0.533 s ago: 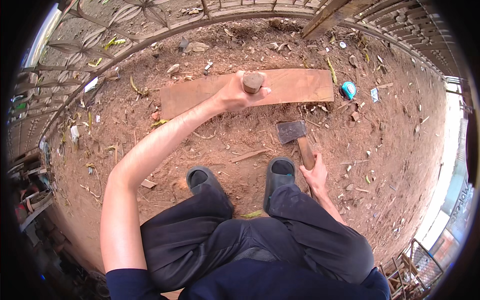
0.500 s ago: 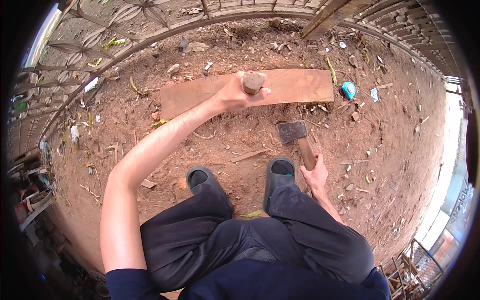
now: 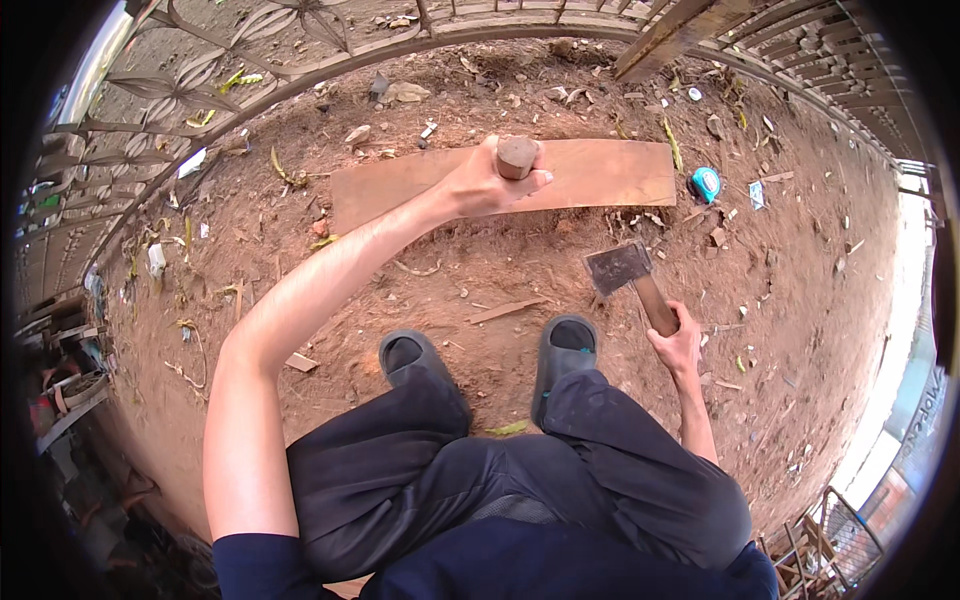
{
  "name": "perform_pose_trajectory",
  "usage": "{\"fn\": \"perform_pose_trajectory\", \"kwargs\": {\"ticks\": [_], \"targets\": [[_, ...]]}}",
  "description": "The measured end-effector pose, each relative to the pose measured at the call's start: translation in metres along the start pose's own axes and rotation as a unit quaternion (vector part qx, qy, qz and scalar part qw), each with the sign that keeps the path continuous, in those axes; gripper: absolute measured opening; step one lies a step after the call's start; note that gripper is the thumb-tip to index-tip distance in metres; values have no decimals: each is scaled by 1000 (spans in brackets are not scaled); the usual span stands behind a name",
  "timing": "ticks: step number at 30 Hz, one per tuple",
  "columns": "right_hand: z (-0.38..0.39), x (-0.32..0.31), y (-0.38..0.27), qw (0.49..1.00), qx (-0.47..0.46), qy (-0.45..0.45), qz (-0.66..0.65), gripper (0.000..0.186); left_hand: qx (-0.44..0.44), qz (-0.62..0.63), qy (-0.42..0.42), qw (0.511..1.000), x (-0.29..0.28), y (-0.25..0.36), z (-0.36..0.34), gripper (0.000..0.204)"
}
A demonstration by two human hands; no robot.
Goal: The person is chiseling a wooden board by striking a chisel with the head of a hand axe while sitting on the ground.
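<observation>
My left hand (image 3: 482,185) is closed round an upright piece of wood (image 3: 516,158), seen nearly end-on from above. Its lower part is hidden behind the hand, so I cannot tell whether it rests on the flat wooden plank (image 3: 615,175) beneath. That plank lies crosswise on the dirt ahead of my feet. To the right, my right hand (image 3: 678,342) grips the wooden handle of a hatchet (image 3: 656,305). The dark metal head points away from me and to the left, apart from both the plank and the upright piece.
A teal tape measure (image 3: 705,184) lies just right of the plank. Wood scraps and litter dot the dirt ground (image 3: 480,270). A metal fence (image 3: 340,60) curves along the far side, with a wooden post (image 3: 690,40) against it. My feet wear dark slides (image 3: 567,350).
My right hand has swung the hatchet outward to the right, away from my knee. The left hand keeps its grip on the upright wood. The whole view has shifted slightly.
</observation>
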State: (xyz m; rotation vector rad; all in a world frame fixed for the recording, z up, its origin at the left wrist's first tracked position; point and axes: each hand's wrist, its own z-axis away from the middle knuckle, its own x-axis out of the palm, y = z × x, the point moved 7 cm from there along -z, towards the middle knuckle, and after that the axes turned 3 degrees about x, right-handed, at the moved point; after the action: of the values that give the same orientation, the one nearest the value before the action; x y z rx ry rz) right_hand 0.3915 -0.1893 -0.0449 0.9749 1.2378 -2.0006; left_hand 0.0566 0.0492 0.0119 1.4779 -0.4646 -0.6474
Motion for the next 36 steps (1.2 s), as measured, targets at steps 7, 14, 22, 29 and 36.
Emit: {"fn": "perform_pose_trajectory", "kwargs": {"ticks": [7, 14, 22, 29, 36], "targets": [[18, 50, 51, 993, 54, -83, -58, 52, 11, 24, 13, 1000, -13, -1, -5, 27], [21, 70, 59, 990, 69, -98, -75, 56, 49, 255, -14, 965, -12, -6, -7, 15], [24, 73, 57, 992, 68, -87, -54, 53, 25, 271, 1, 962, -19, -23, -12, 18], [25, 73, 57, 992, 78, -90, -39, 61, 31, 244, -15, 969, -19, -21, -16, 19], [25, 75, 60, 994, 69, -85, -6, 67, 37, 247, -17, 968, -19, -18, -14, 19]]}}
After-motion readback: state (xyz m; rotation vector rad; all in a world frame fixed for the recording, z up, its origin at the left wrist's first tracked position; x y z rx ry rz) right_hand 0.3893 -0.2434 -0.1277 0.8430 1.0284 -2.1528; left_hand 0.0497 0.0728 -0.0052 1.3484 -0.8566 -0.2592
